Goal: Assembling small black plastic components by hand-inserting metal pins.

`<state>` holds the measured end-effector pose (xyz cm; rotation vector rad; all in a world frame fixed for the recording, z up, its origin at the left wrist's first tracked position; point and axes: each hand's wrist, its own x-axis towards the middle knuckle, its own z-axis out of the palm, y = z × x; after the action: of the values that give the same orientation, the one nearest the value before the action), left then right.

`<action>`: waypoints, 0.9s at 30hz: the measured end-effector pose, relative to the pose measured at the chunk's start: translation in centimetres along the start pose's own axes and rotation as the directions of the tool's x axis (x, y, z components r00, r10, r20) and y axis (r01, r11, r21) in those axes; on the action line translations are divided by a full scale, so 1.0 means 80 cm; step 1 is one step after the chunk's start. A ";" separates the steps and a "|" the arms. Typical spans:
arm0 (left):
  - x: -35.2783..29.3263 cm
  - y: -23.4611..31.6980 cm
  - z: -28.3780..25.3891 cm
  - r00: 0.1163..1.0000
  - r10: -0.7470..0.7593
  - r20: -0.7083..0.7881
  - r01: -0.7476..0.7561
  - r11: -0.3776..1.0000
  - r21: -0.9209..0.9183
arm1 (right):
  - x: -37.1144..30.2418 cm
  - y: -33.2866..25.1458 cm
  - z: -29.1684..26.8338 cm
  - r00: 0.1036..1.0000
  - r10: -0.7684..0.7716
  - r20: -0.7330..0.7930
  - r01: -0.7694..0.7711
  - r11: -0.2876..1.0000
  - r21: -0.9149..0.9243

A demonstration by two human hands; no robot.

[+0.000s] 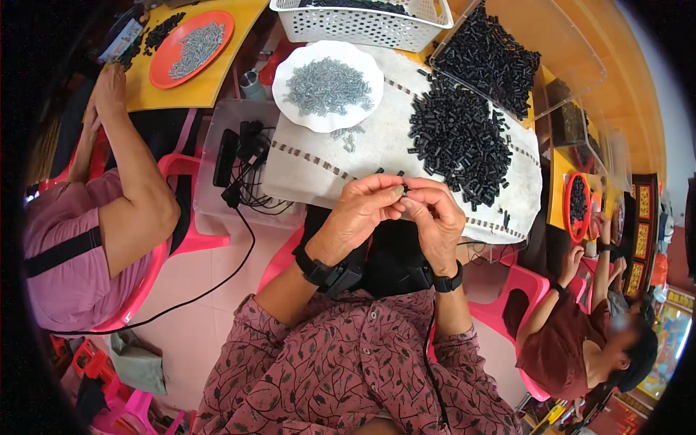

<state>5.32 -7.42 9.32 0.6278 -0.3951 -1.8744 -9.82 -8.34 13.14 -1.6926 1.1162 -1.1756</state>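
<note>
My left hand [360, 212] and my right hand [433, 216] meet over the near edge of a pale cloth [304, 181]. Their thumbs and fingertips pinch together on a small black piece [404, 190], mostly hidden by the fingers. To the right of the hands spreads a heap of short black tube-like pieces [460, 141], with a few strays near my fingertips. A white scalloped plate [326, 125] farther off holds a mound of small clear pieces [326, 85]. Several more clear pieces [349, 138] lie on the cloth beside it.
A transparent box [573, 65] tips more black pieces toward the heap. Behind the plate stands a white perforated basket [362, 27]. Left, a clear bin [210, 145] holds black cables, and a co-worker [101, 239] sits by an orange plate [159, 75]. Other people [565, 341] sit at right.
</note>
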 end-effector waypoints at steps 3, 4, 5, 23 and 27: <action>0.000 0.004 0.002 0.999 -0.017 0.033 0.019 0.998 -0.063 | 0.000 -0.003 0.001 0.996 0.080 -0.025 -0.076 0.989 0.125; -0.001 0.006 0.003 1.000 -0.016 0.021 0.017 0.997 -0.070 | 0.000 -0.004 0.000 0.991 0.126 -0.036 -0.118 0.976 0.181; -0.001 0.008 0.003 1.000 -0.015 0.009 0.016 0.997 -0.078 | -0.001 -0.003 -0.001 0.991 0.127 -0.035 -0.119 0.976 0.182; -0.001 0.007 0.002 0.994 0.064 0.091 -0.060 0.997 -0.050 | -0.002 -0.008 -0.003 0.992 0.121 -0.029 -0.115 0.979 0.166; -0.003 0.008 0.005 0.994 0.075 0.081 -0.073 0.997 -0.034 | -0.001 -0.009 -0.002 0.996 0.074 -0.048 -0.071 0.996 0.062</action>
<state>5.59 -7.44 10.05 0.5095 -0.4364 -1.8360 -9.83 -8.08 13.83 -1.5718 1.1514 -1.2000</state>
